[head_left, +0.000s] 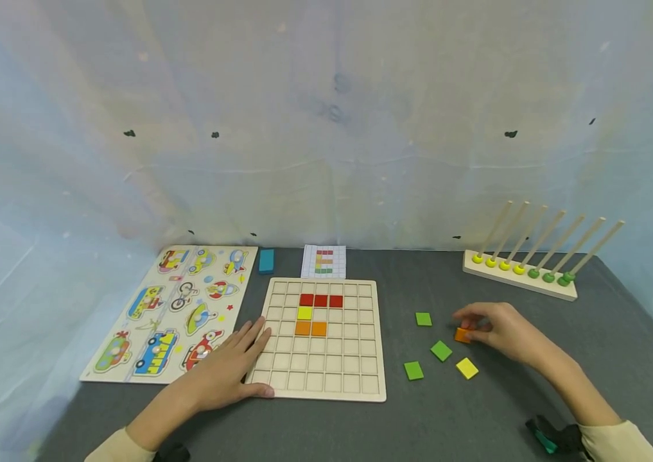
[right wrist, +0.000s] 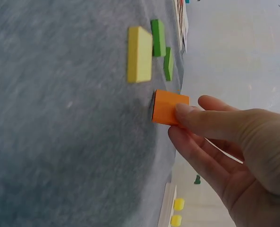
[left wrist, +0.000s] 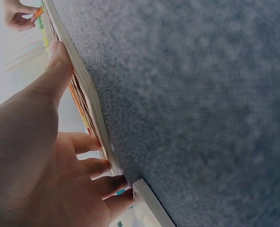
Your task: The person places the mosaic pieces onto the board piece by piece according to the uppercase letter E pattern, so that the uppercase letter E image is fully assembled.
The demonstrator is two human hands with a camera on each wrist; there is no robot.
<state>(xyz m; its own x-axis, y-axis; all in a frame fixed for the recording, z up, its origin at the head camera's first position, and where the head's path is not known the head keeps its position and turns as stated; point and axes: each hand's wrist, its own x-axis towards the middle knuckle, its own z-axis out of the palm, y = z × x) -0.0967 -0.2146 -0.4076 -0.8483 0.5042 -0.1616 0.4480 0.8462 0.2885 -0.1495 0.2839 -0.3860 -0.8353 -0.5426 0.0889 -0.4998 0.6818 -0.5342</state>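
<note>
My right hand [head_left: 496, 328] pinches an orange square tile [right wrist: 166, 108] between thumb and fingers, just at the grey tabletop. Close by lie a yellow tile [head_left: 467, 368] and three green tiles, one of them [head_left: 441, 350] in the middle. At the left, my left hand [head_left: 225, 366] rests with spread fingers along the left edge of a wooden grid board [head_left: 349, 366]. In the board's cells sit three red tiles [head_left: 321, 300] in a row, one yellow tile [head_left: 304, 313] below, and two orange tiles [head_left: 311, 328] under that.
Behind the board lies a printed pattern card [head_left: 323, 262], beside a blue block [head_left: 266, 261]. A vehicle peg puzzle [head_left: 187, 308] occupies the left side. At the back right stands a wooden peg rack [head_left: 519, 276] with yellow and green beads.
</note>
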